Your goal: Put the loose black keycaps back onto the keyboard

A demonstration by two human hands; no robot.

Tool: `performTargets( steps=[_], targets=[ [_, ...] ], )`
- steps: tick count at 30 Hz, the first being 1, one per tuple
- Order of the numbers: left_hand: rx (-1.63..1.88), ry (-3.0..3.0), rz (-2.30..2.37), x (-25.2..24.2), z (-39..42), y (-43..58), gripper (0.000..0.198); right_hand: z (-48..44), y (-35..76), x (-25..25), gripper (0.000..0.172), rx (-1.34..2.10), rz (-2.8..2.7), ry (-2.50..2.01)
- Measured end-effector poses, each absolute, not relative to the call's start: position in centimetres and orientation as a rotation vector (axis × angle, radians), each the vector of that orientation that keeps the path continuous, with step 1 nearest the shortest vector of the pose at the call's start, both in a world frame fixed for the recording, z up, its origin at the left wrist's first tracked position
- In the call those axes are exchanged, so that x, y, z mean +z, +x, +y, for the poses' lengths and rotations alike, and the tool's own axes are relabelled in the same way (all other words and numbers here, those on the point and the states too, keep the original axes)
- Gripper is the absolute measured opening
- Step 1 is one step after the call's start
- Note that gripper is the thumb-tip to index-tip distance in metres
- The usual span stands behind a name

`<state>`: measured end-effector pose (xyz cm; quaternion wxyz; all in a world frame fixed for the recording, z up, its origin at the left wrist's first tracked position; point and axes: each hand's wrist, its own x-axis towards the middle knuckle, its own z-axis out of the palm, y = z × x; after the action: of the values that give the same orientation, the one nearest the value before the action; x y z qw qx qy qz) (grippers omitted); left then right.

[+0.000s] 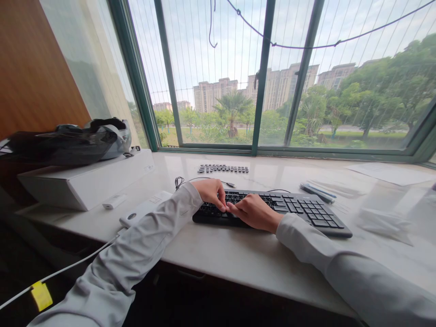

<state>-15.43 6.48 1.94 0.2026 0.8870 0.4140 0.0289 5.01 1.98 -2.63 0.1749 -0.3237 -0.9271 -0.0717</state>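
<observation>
A black keyboard (322,213) lies on the pale marble-like ledge, its left part showing bare sockets where keycaps are off. Over that left part, my left hand (211,193) bends down with thumb and fingertips pinched together. From the other side my right hand (255,212) reaches in, its fingers curled and the thumb and index tip meeting the left fingertips just above the keyboard. Whatever is between the fingertips is too small or hidden to make out. Loose black keycaps (223,168) stand in rows on the ledge behind the keyboard.
A coiled cable with a USB plug (230,185) lies behind my left hand. To the left are a white power strip (145,210) and a white box (88,181) bearing a black bag. Pens (318,192), a plastic bag (384,222) and paper (390,173) lie to the right.
</observation>
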Motion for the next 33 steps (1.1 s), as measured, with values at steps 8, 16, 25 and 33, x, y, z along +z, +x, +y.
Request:
performTargets(
  steps=[8, 16, 25, 33],
  targets=[
    [0.084, 2.537, 1.246, 2.2, 5.3, -14.7, 0.024, 2.1, 4.9, -3.1, 0.065, -0.246, -2.631, -0.946],
    [0.100, 2.438, 1.131, 2.0, 6.4, -15.9, 0.035, 1.5, 5.3, -2.5, 0.059, -0.294, -2.655, -0.839],
    [0.744, 2.302, 1.684, 1.1, 9.9, -18.7, 0.029, 0.7, 5.8, -1.6, 0.045, -0.173, -2.624, -0.790],
    [0.750, 2.214, 2.253, -1.2, 12.2, -21.0, 0.024, 0.6, 5.9, -2.1, 0.042, -0.180, -2.626, -0.801]
  ],
)
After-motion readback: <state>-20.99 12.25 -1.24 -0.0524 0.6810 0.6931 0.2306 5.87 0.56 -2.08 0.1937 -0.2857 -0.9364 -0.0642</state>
